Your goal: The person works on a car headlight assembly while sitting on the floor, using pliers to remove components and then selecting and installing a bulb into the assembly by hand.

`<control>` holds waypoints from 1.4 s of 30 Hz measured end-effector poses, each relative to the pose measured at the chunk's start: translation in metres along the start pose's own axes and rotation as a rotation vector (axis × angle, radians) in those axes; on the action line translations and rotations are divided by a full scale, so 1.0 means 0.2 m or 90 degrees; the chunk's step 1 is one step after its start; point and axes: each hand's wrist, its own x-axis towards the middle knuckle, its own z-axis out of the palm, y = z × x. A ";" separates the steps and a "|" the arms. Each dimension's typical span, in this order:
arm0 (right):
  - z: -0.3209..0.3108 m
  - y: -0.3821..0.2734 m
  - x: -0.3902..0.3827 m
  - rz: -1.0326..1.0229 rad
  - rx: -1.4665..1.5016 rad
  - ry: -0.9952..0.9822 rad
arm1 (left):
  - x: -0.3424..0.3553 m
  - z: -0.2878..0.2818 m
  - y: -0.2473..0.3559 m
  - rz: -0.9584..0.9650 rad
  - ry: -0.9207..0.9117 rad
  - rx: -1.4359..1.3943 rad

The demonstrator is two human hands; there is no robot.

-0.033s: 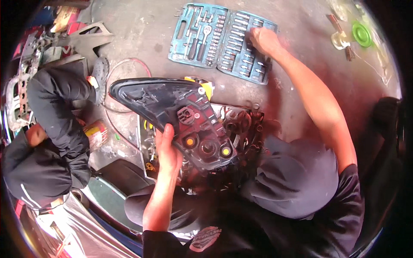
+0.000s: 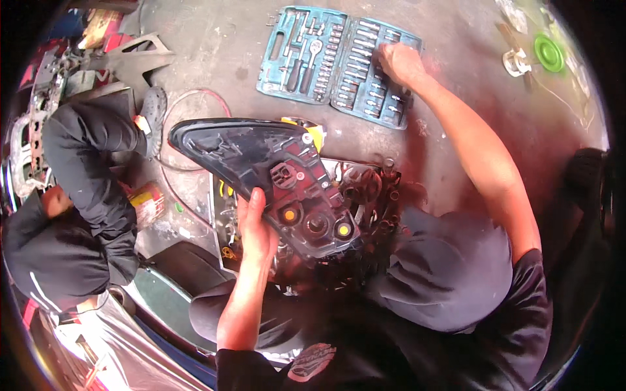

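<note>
Lamp housing (image 2: 282, 174) stays gripped in the left hand (image 2: 257, 228), nearer the wearer than the socket case (image 2: 268, 75), virtually unmoved; its long axis slants, pointed tip far-left, broad end near-right. The right hand (image 2: 400, 63) remains at the case; its grip I cannot tell.

Black short-sleeved shirt (image 2: 417, 358), oval emblem (image 2: 312, 362)
</note>
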 end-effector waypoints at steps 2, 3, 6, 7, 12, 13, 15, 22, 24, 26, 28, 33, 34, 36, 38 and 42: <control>-0.02 -0.04 -0.02 -0.001 0.012 0.003 | 0.01 -0.02 -0.01 -0.006 -0.002 -0.005; 0.02 -0.01 -0.01 -0.039 0.037 0.033 | 0.01 -0.02 -0.01 -0.002 -0.002 -0.005; 0.06 0.00 -0.03 -0.081 0.047 0.097 | 0.00 -0.03 -0.01 0.006 -0.012 0.005; 0.06 0.00 -0.02 -0.055 0.057 0.056 | 0.00 -0.03 -0.01 0.003 -0.010 0.003; 0.09 0.09 -0.02 -0.061 0.185 0.155 | 0.00 -0.02 0.00 0.011 -0.009 -0.009; 0.09 0.10 -0.04 -0.037 0.238 0.166 | 0.00 0.00 0.02 0.017 -0.013 -0.007; 0.13 0.17 -0.05 0.004 0.440 0.165 | 0.02 0.02 0.03 0.021 -0.018 -0.006; -0.30 -0.34 -0.29 -0.071 0.952 -0.045 | 0.01 0.03 0.08 0.056 -0.009 0.007; -0.41 -0.46 -0.39 -0.105 0.925 -0.041 | 0.02 0.03 0.07 0.080 -0.005 0.032; -0.51 -0.54 -0.45 -0.158 0.895 -0.061 | 0.02 0.04 0.09 0.082 0.008 0.035; -0.60 -0.61 -0.50 -0.152 0.893 -0.080 | 0.01 0.07 0.13 0.096 -0.008 0.041; -0.68 -0.70 -0.59 -0.234 0.790 -0.025 | 0.00 0.09 0.15 0.094 -0.028 -0.008; -0.68 -0.70 -0.60 -0.276 0.756 0.007 | -0.01 0.09 0.15 0.094 -0.022 -0.009; -0.71 -0.72 -0.62 -0.297 0.719 0.014 | -0.02 0.10 0.16 0.098 -0.017 -0.015; -0.71 -0.74 -0.64 -0.314 0.683 0.021 | -0.02 0.10 0.16 0.101 -0.013 -0.022; -0.73 -0.77 -0.67 -0.321 0.659 0.031 | -0.02 0.12 0.19 0.120 -0.019 -0.019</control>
